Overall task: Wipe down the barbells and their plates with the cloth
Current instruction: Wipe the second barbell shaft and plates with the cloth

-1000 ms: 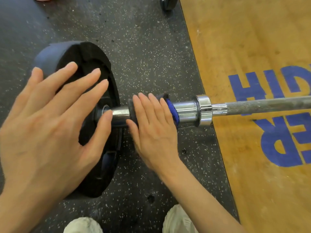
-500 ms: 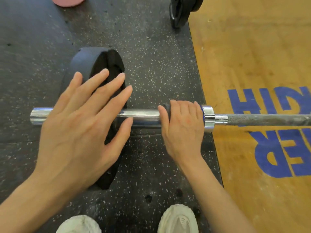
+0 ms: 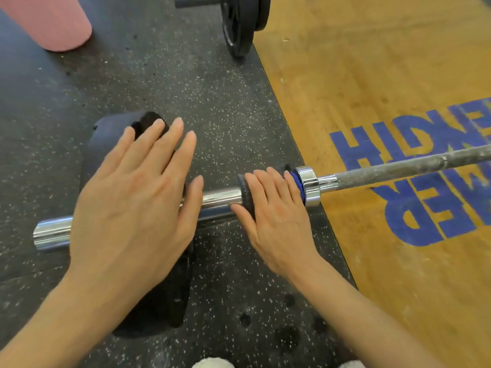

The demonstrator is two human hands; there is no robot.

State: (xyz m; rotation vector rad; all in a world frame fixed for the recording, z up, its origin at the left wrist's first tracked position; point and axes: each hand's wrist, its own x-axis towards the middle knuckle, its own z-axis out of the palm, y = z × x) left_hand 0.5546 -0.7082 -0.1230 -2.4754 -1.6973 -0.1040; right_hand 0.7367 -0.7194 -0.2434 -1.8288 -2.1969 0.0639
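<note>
Now your right hand (image 3: pixel 276 216) clamps the dark blue-edged cloth (image 3: pixel 245 191) around the chrome barbell sleeve (image 3: pixel 218 201), whose bare length runs leftward; your left hand (image 3: pixel 132 205), fingers spread, presses the black rubber plate (image 3: pixel 159 301).

Black speckled rubber floor (image 3: pixel 186 88); black weight plate (image 3: pixel 159 301) stands on it. Pink roll (image 3: pixel 53 25) far-left of plate, wooden platform (image 3: pixel 372 75) right.
</note>
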